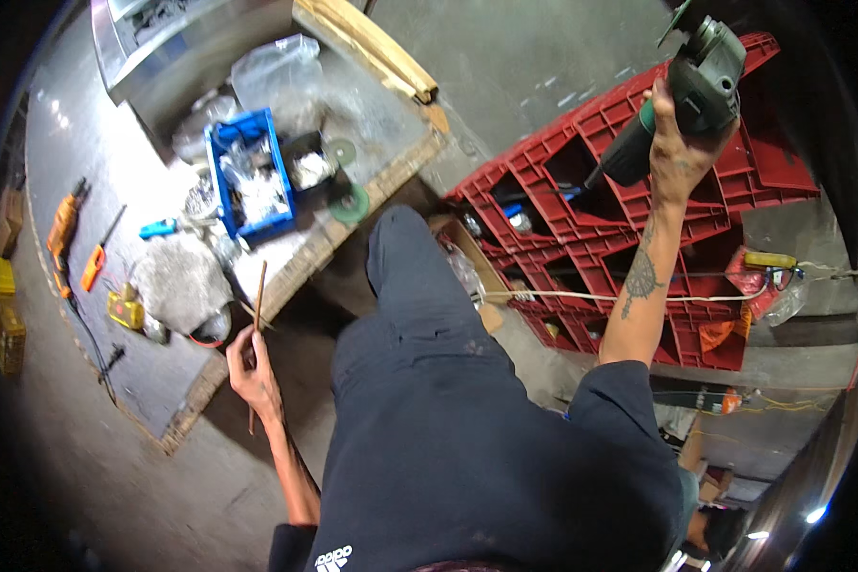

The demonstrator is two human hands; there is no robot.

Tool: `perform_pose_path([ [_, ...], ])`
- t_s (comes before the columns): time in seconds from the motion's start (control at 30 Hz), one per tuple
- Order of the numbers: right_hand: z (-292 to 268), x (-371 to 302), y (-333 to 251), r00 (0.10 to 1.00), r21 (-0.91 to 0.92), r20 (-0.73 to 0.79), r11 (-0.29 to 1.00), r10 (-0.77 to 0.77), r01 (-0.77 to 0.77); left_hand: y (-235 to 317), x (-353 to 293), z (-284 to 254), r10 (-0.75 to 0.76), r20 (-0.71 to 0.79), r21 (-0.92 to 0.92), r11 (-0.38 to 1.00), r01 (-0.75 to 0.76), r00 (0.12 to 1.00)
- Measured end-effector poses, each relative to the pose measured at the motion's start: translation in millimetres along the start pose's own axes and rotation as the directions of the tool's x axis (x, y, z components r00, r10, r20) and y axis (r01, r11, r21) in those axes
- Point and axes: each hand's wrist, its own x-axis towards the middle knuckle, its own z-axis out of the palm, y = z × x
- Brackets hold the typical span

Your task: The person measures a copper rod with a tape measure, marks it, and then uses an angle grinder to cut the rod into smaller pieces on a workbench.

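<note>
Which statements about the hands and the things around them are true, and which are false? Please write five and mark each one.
1. The right hand holds a grinder. True.
2. The left hand is empty. False: it holds a thin rod.
3. The blue bin stands on the table. True.
4. The bin has nothing in it. False: small things and clear plastic lie inside.
5. The red rack is on the person's left. False: it is on the right.
</note>
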Motion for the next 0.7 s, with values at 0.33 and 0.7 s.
perform_pose_path([
  [0.33, 0.5, -34.5, 15.7, 0.991, 0.102, 0.086, 0.989, 0.099, -0.107, 22.5, -26.4, 37.3, -0.001, 0.007, -0.057, 0.998, 0.002, 1.0],
  [0.7, 69.5, -45.9, 129.0, 0.959, 0.106, 0.197, 0.968, 0.204, -0.227, 69.0, 11.8, 105.6, 0.201, -0.092, -0.013, 0.979, -0.203, 0.975],
])
